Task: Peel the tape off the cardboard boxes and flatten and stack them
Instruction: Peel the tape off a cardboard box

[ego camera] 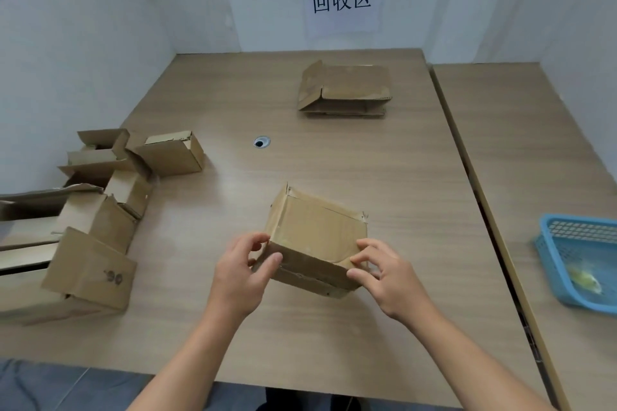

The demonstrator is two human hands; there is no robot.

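Nearest to me, both forearms reach in over the table's [367, 160] front edge. The left hand [238, 272] grips the near left corner of the box [314, 233], thumb on the front face and fingers curled round the side. The right hand [384, 274] pinches the near right corner, index finger bent over the top edge and thumb below it. Whether it has any tape [337, 243] between those fingers, I cannot tell.

The box sits near the front of the table, tilted up on its far edge, its glossy taped top facing me. I judge it empty and light, with stiff walls that will buckle if squeezed hard. The tape looks thin and slick, so it is likely to tear. I would brace the box at its corners, where the board is strongest, pick at a lifted edge of the tape, and pull it low and slowly.

To my left lies a heap of unflattened boxes [96, 210], some with flaps open. To my right, on the adjoining table [534, 143], is a blue basket [574, 260] with something pale yellow in it. Further off is a cable hole [261, 142], then the flattened stack [347, 90] near the back edge. A paper sign [342, 2] hangs on the wall behind it.
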